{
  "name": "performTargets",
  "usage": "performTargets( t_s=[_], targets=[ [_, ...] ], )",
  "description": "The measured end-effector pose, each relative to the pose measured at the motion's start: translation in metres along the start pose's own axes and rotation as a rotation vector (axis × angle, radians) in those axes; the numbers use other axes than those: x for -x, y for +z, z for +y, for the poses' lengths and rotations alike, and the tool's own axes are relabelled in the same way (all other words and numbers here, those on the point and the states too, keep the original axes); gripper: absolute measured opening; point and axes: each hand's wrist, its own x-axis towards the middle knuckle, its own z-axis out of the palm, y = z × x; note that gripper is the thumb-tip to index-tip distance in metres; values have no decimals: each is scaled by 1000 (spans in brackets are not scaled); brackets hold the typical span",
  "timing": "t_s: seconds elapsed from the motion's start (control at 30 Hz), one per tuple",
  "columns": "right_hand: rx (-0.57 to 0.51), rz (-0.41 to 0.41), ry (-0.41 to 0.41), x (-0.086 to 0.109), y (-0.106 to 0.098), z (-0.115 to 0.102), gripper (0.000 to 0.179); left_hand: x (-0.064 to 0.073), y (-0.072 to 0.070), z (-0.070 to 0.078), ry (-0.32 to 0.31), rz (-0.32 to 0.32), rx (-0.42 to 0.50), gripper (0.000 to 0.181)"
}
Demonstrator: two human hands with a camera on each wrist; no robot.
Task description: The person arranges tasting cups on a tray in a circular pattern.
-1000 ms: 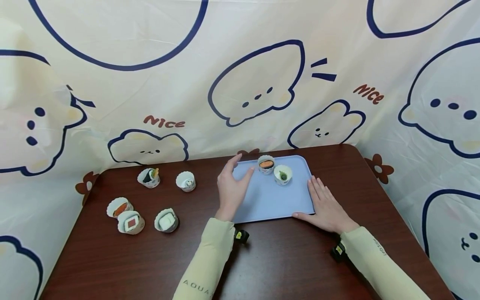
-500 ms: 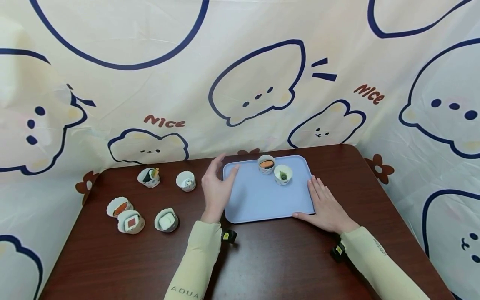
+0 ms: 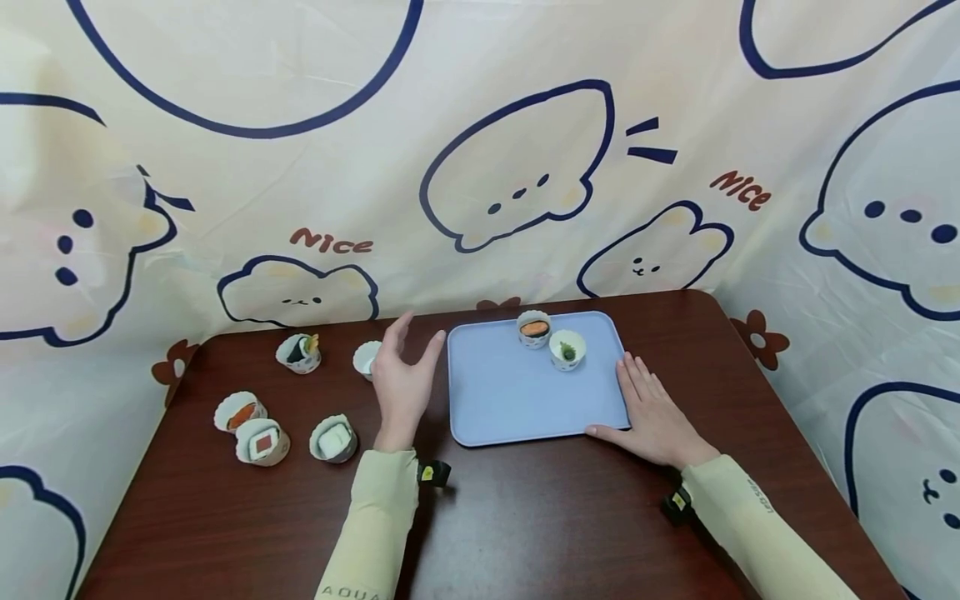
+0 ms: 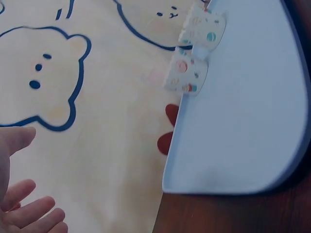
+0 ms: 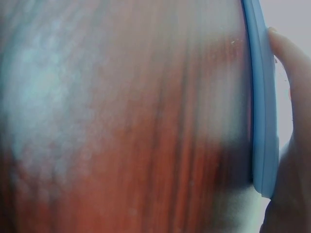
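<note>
My left hand (image 3: 402, 385) is over the table just left of the blue tray (image 3: 525, 400), its thumb and fingers spread apart with nothing between them. A white paper cup (image 3: 363, 360) sits right beside its fingers and is partly hidden by them. In the left wrist view, the fingers (image 4: 36, 211) show at the lower left, away from the tray. My right hand (image 3: 660, 417) rests with straight fingers along the tray's right edge, the thumb at its near corner. On the tray stand a cup with orange-topped sushi (image 3: 535, 330) and a cup with a green-topped piece (image 3: 567, 351).
More sushi cups stand on the left of the brown table (image 3: 525, 517): one with a dark roll (image 3: 298, 354), one with an orange piece (image 3: 240, 412), one with a red-centred roll (image 3: 262, 442) and one with a white piece (image 3: 333, 439). A printed cloth (image 3: 480, 108) hangs behind.
My left hand has moved left, from over the tray to beside the white paper cup, now partly covering it. The right hand and the tray have stayed put.
</note>
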Motion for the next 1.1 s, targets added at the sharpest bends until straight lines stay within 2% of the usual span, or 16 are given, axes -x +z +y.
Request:
performTargets(
  t_s=[0.5,0.7,0.9,1.1],
  targets=[
    [-3,-2,1,0,2,1,125,-9,-29,-25,-118,155,-44,65],
    [-9,-4,2,0,1,0,125,-13,-37,-36,-194,186,-74,68],
    [-8,-1,2,1,1,-1,125,-14,-41,-46,-239,205,-111,72],
    [-5,-2,0,0,1,0,125,-14,-43,-50,-281,207,-145,73]
  ],
)
